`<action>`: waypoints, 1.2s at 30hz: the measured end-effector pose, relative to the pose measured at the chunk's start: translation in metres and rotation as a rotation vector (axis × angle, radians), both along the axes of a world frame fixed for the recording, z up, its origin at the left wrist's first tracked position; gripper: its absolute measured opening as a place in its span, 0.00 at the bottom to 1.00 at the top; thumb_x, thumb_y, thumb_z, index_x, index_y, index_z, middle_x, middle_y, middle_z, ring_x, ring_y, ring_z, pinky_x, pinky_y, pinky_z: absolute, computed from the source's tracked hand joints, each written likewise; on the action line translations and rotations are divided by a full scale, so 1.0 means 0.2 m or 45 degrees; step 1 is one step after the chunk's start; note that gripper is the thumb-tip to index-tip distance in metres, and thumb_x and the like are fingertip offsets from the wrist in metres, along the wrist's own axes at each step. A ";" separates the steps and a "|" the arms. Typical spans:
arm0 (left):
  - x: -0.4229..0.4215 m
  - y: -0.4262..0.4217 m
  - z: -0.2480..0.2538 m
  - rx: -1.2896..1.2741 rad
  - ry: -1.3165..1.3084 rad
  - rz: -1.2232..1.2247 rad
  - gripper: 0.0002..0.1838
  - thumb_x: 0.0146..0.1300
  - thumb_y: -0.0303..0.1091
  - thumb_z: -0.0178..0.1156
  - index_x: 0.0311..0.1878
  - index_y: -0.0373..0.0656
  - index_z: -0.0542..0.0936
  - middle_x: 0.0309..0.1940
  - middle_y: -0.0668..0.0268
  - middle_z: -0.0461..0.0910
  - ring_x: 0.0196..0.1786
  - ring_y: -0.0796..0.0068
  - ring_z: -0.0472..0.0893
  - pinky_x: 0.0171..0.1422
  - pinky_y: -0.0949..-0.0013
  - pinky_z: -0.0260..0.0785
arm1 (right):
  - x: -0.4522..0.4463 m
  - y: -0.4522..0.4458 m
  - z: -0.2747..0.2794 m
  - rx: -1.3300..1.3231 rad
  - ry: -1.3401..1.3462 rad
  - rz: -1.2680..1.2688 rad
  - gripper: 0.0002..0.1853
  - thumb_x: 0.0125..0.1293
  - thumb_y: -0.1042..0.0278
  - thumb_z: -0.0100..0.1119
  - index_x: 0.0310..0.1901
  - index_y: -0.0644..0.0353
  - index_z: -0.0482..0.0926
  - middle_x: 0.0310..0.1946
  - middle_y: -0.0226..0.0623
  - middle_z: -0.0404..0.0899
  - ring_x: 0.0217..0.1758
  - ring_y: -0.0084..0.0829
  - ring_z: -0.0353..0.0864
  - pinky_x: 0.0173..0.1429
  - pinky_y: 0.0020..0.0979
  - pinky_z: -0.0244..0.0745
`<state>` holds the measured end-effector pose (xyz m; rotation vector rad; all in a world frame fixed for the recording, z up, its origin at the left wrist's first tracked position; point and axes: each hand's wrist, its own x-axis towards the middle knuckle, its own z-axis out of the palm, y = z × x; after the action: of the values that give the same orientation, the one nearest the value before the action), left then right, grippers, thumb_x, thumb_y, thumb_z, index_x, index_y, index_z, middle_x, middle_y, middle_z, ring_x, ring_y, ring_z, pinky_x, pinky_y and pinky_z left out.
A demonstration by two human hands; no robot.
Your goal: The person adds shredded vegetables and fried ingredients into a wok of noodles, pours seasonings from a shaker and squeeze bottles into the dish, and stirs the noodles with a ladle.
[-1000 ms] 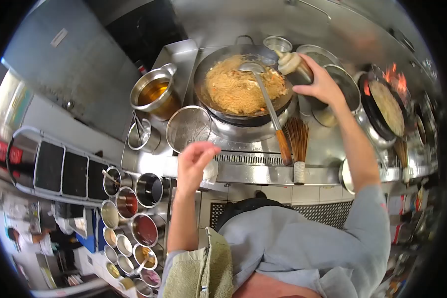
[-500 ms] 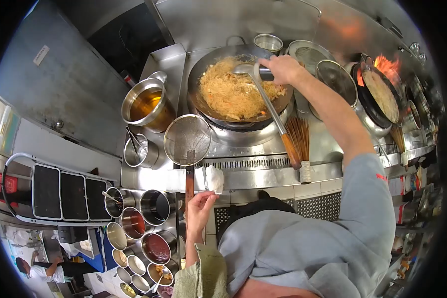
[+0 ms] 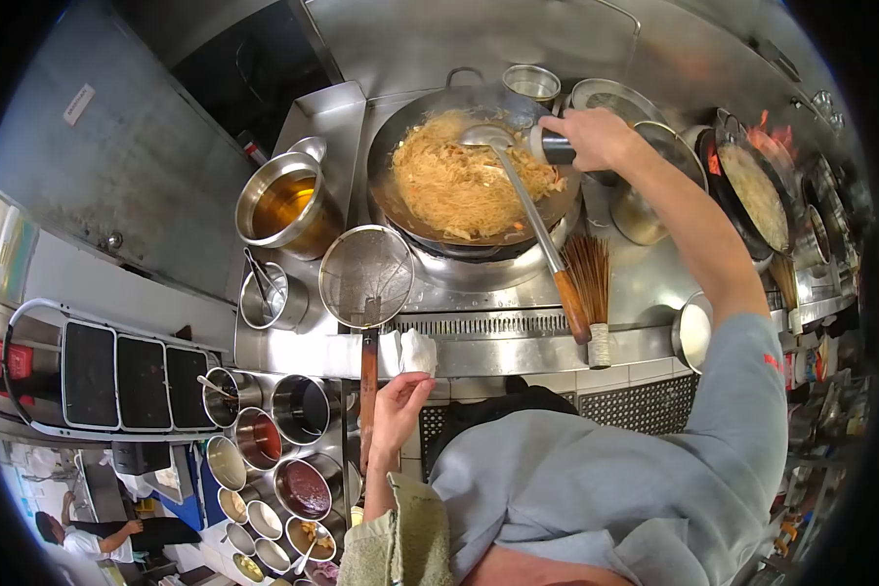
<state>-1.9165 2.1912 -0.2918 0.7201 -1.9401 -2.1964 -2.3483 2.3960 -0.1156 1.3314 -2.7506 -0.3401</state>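
Observation:
My right hand [image 3: 596, 139] is closed around a dark cylindrical container [image 3: 558, 148] with a pale end, held over the right rim of a large wok [image 3: 386, 127]. Noodles [image 3: 464, 190] with bits of orange fill the wok. A metal ladle [image 3: 523, 186] with a wooden handle lies across them, its bowl on the noodles. At the counter's front edge, my left hand [image 3: 398, 405] has its fingers pinched together by a folded white cloth [image 3: 417, 352]. Whether they grip the cloth cannot be made out. Left of it is a wire strainer [image 3: 366, 278].
A bamboo brush [image 3: 586, 293] lies right of the wok. Further right, a second wok [image 3: 752, 195] stands over flames. A pot of amber liquid [image 3: 288, 210] is at left, above several sauce containers [image 3: 305, 488]. A person [image 3: 88, 542] is at far lower left.
My right hand has moved right with the container, away from the middle of the noodles. Flames at the second wok are lower. A white bowl now shows beside my right arm.

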 end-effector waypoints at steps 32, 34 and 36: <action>-0.03 0.42 0.02 -0.064 -0.117 0.044 0.10 0.69 0.27 0.59 0.49 0.32 0.79 0.44 0.61 0.84 0.48 0.77 0.82 0.56 0.75 0.73 | -0.27 0.11 -0.07 -0.136 -0.011 0.107 0.36 0.46 0.74 0.67 0.61 0.45 0.71 0.43 0.42 0.80 0.47 0.46 0.83 0.50 0.45 0.79; 0.00 0.43 0.05 -0.093 -0.130 0.097 0.10 0.68 0.27 0.60 0.49 0.32 0.79 0.43 0.60 0.84 0.48 0.77 0.82 0.56 0.75 0.73 | -0.31 0.01 -0.06 -0.128 -0.010 0.124 0.33 0.47 0.74 0.67 0.59 0.48 0.72 0.42 0.41 0.82 0.48 0.45 0.83 0.50 0.44 0.79; 0.06 0.44 0.05 -0.098 -0.126 0.147 0.10 0.68 0.27 0.60 0.49 0.32 0.79 0.43 0.60 0.84 0.48 0.77 0.82 0.56 0.75 0.73 | -0.37 -0.04 -0.05 -0.175 -0.006 0.098 0.33 0.47 0.73 0.68 0.59 0.48 0.72 0.44 0.42 0.83 0.49 0.45 0.83 0.51 0.44 0.79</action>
<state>-1.9048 2.2794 -0.2817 0.9204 -1.9628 -2.0436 -2.4231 2.3878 -0.1252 1.3990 -2.6622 -0.1404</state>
